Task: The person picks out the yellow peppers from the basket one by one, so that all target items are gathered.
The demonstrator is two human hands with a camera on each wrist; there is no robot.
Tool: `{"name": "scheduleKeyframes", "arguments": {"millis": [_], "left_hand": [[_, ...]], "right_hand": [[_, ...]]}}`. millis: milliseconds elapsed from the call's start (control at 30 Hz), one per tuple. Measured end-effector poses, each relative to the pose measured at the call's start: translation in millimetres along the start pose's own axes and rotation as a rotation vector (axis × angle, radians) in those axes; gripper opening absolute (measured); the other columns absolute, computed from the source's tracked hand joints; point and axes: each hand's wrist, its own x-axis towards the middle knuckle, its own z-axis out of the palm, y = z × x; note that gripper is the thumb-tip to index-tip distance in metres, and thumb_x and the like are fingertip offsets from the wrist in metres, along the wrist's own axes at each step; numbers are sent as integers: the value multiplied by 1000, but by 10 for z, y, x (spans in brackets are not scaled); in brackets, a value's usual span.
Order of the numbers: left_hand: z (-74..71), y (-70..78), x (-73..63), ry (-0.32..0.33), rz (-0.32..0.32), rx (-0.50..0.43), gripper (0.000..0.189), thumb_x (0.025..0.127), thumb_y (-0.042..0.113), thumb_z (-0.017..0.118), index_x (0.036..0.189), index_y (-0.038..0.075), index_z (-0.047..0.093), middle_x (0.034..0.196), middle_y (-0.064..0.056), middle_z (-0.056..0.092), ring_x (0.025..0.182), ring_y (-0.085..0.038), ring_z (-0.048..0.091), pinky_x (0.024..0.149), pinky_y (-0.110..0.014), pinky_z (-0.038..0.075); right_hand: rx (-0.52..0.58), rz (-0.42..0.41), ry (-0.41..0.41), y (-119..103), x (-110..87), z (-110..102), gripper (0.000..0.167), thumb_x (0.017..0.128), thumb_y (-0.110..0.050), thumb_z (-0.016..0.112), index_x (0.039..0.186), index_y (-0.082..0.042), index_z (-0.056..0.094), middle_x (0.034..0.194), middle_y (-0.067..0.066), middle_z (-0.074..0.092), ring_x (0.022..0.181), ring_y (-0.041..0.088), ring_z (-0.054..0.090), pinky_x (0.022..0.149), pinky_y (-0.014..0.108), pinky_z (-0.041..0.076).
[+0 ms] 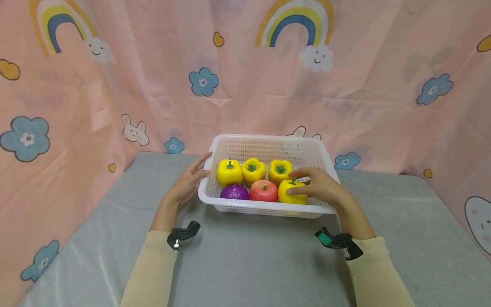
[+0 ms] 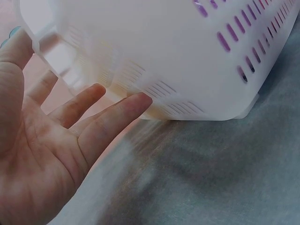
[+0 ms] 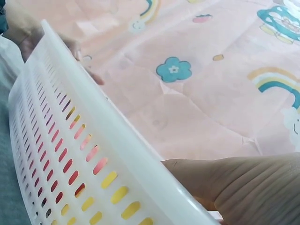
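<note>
A white slotted plastic basket (image 1: pixel 266 209) stands on the grey tabletop. Inside, three yellow bell peppers (image 1: pixel 229 172) form the back row. A purple onion (image 1: pixel 234 192), a red apple (image 1: pixel 263 190) and another yellow bell pepper (image 1: pixel 285 194) make up the front row. My right hand (image 1: pixel 320 184) reaches over the basket's right side and holds that front-right pepper between thumb and fingers; in the right wrist view the basket wall hides the fingertips. At the left end, my left hand (image 1: pixel 186 183) touches the basket's rim and outer wall with fingers extended, the palm bare in the left wrist view.
A pink curtain (image 1: pixel 245 111) printed with rainbows, flowers and rabbits hangs behind and beside the table. The grey cloth (image 1: pixel 253 260) covers the tabletop in front of the basket. Black straps (image 1: pixel 184 232) sit on both wrists, over beige sleeves (image 1: pixel 151 268).
</note>
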Motion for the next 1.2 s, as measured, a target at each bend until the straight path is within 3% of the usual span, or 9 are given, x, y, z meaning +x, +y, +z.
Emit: {"name": "scheduleKeyframes", "arguments": {"millis": [200,567,800,967,1100,1200], "left_hand": [[8,4,-4,-3,-1,1,67,102,20,54,160,34,26,162,-16,36,143,-41,45,106,-51,50],[10,-3,4,2,-7,19,66,102,20,54,160,34,26,161,-16,39,143,-40,46,105,-50,51],[8,2,1,12,1,55,66,102,18,51,161,32,26,159,-19,39,141,-41,46,106,-50,50],[7,-9,14,19,6,75,65,101,20,53,160,32,27,159,-17,41,141,-40,48,105,-51,51],[6,-11,10,15,14,86,67,101,24,56,160,34,26,159,-16,42,139,-40,51,102,-50,54],[12,-1,3,15,24,91,68,101,24,58,160,33,26,158,-17,44,136,-40,54,99,-49,56]], "right_hand": [[-11,16,40,-7,-2,0,68,77,-44,84,132,-6,66,146,20,56,130,45,55,107,56,51],[54,-64,94,28,-23,-16,61,81,-37,82,129,-4,65,139,20,62,129,40,54,111,55,48],[127,-115,154,27,-68,-89,56,85,-37,80,129,-6,65,139,17,62,138,40,47,115,61,41],[129,-166,209,38,-140,-202,56,88,-36,77,134,-7,62,141,16,60,135,37,51,110,53,50],[130,-208,251,68,-203,-308,59,91,-35,75,141,-9,58,143,15,59,128,29,55,112,55,47],[126,-240,310,104,-243,-378,56,92,-33,73,141,-11,58,141,11,61,120,16,57,111,43,49]]}}
